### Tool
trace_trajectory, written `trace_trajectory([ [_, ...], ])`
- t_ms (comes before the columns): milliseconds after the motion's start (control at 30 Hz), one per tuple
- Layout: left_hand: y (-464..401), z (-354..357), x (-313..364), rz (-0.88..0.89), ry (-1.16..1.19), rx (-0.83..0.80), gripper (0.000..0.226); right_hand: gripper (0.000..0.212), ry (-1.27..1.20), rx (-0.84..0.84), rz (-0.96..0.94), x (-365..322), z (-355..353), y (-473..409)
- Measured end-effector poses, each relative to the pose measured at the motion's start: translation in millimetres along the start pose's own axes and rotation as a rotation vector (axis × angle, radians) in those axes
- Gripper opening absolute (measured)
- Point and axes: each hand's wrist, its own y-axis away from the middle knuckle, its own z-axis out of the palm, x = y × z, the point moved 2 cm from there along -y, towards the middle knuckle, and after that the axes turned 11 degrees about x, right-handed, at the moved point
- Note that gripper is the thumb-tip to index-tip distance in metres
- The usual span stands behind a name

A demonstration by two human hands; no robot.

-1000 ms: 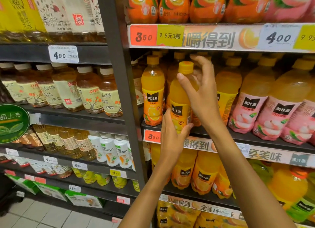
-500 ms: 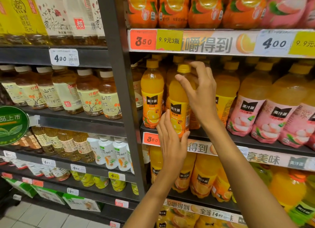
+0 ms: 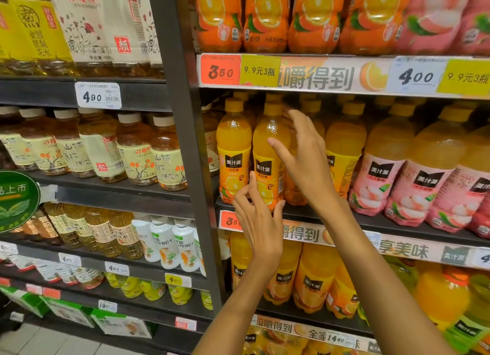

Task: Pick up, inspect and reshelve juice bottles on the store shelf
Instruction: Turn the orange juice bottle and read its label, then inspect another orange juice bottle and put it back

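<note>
The shelf (image 3: pixel 371 223) carries rows of juice bottles. The orange bottle (image 3: pixel 269 153) stands upright at the shelf's front edge, second from the left post. The right hand (image 3: pixel 305 158) is beside its upper body, fingers spread and relaxed. The left hand (image 3: pixel 261 222) touches its base, fingers loosely extended.

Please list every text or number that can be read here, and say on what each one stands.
"美汁源": orange bottle label.
"3 50": red tag.
"9.9元3瓶": yellow sticker.
"嚼得到": upper shelf strip.
"4 00": white tag.
"4 90": left tag.
"山楂": tea bottle label.
"享美味": lower strip.
Small label print and barcodes: too blurred to read.
</note>
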Motion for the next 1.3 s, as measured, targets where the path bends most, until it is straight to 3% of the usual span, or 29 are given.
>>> trace_trajectory([
  [400,-1,1,7,-0.059,-0.076,0.008,0.083,0.044,-0.064,0.026,0.033,-4,-1,-1],
  [567,-2,-6,5,0.010,-0.091,-0.027,0.079,0.026,0.066,0.311,0.065,5,-21,-9],
  [733,-5,-5,8,0.011,-0.107,-0.041,0.075,0.016,0.325,-0.001,0.124,21,-17,-27],
  [833,-5,-4,8,0.022,-0.113,-0.033,0.074,0.022,0.349,-0.028,0.088,23,-17,-27],
  [1033,-1,-6,11,0.007,-0.039,-0.029,0.072,0.037,0.046,0.167,0.175,20,-31,-17],
  [1200,23,-14,13,-0.017,0.023,0.005,0.063,0.026,-0.180,0.238,0.214,19,-40,0],
  [1300,28,-19,15,-0.118,0.291,-0.054,0.050,0.024,-0.295,0.225,0.170,14,-47,5],
])
